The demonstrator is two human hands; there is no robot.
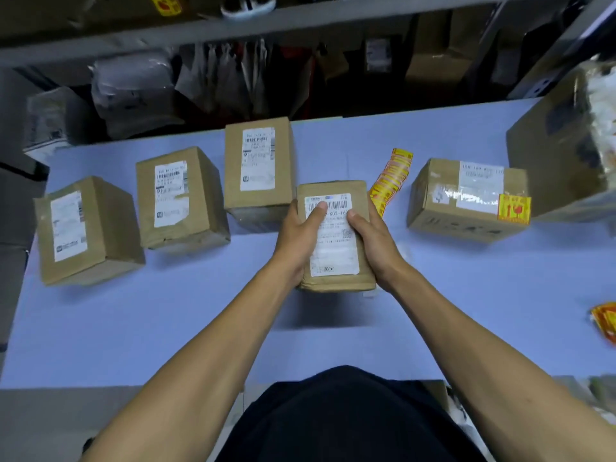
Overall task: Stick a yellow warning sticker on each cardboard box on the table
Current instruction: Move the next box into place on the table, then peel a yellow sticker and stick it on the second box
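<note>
Now your left hand (pixel 296 235) and right hand (pixel 370 238) grasp the small cardboard box (pixel 335 238) from both sides, thumbs on its label, probably just above the blue table (pixel 166 321), beside the sticker strip (pixel 390 180).

Parcel depot: labelled boxes (pixel 258 165), stocked shelving (pixel 300 25)

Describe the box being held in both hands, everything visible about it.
The held box is a small brown cardboard parcel, slightly crumpled at its edges. A white shipping label with a barcode and printed text covers most of its top face. No yellow warning sticker shows on it. The left hand grips its left side and the right hand its right side, thumbs pressed on the label. It sits at the middle of the blue table, beside the strip of yellow stickers; whether it is lifted is unclear.
</note>
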